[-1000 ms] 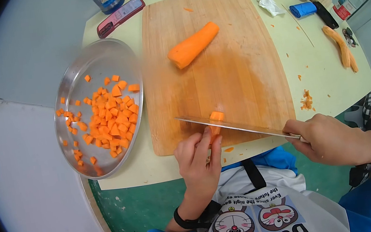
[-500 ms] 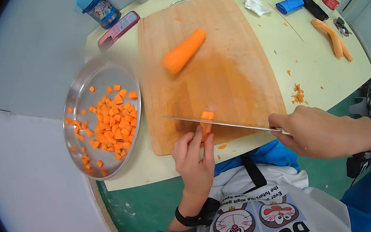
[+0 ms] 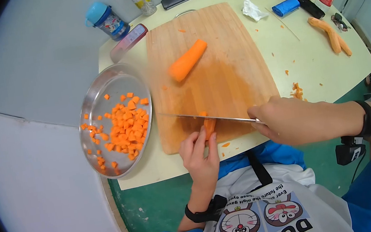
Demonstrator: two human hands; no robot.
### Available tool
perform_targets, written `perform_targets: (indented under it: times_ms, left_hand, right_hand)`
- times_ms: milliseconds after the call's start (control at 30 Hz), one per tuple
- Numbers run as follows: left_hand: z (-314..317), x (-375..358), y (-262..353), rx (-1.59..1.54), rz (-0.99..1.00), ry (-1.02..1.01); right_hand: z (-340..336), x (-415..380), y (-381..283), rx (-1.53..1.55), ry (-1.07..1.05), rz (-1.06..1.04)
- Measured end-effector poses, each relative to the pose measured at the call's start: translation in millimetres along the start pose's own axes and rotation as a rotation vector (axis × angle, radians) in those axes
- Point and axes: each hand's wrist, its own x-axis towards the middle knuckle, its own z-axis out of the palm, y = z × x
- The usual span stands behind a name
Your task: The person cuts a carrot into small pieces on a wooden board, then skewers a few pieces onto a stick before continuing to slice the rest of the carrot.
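My left hand (image 3: 201, 155) pinches a short carrot piece (image 3: 210, 126) near the front edge of the wooden cutting board (image 3: 218, 78). In my right hand (image 3: 275, 120) is the handle of a long knife (image 3: 231, 119), gripped with curled fingers. The blade reaches leftward across the carrot piece, close in front of my left fingertips. Farther back on the board lies a thicker peeled carrot (image 3: 188, 60). Left of the board, an oval metal tray (image 3: 89, 91) holds many diced carrot cubes (image 3: 127, 126).
Behind the board stand a blue bottle (image 3: 108, 22) and a can (image 3: 142, 1), with a phone (image 3: 129, 43) nearby. To the right are crumpled tissue (image 3: 253, 10), a blue roll (image 3: 286, 7), unpeeled-looking carrots (image 3: 328, 35) and orange scraps (image 3: 297, 91).
The knife and my right hand have shifted left relative to the board, and the blade crosses the carrot piece nearer its far end. The whole view has also shifted slightly.
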Motion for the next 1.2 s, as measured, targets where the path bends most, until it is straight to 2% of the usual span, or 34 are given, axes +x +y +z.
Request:
perform_targets:
  times_ms: [267, 333, 367, 433, 667, 1200]
  left_hand:
    - [-9.5, 0.5, 5.6, -0.013, -0.031, -0.025]
    - [-10.3, -1.3, 6.3, -0.112, -0.161, 0.008]
    - [-12.6, -1.3, 5.8, -0.114, -0.163, 0.006]
    - [-18.7, -0.2, 2.7, 0.076, -0.089, -0.045]
    - [-17.9, 0.8, 0.6, 0.053, -0.16, -0.088]
    - [-14.5, 4.6, 0.1, 0.011, -0.208, -0.041]
  right_hand:
    - [-3.8, -16.5, -8.3, 0.045, 0.152, 0.064]
    - [-1.1, -21.3, -1.7, 0.046, 0.195, 0.043]
    - [0.2, -23.4, 0.8, 0.047, 0.24, 0.019]
    - [1.4, -26.6, 2.0, 0.039, 0.228, 0.032]
    - [15.0, -25.0, 3.6, 0.003, 0.204, -0.013]
    - [24.4, -21.8, 7.3, -0.053, 0.131, -0.021]
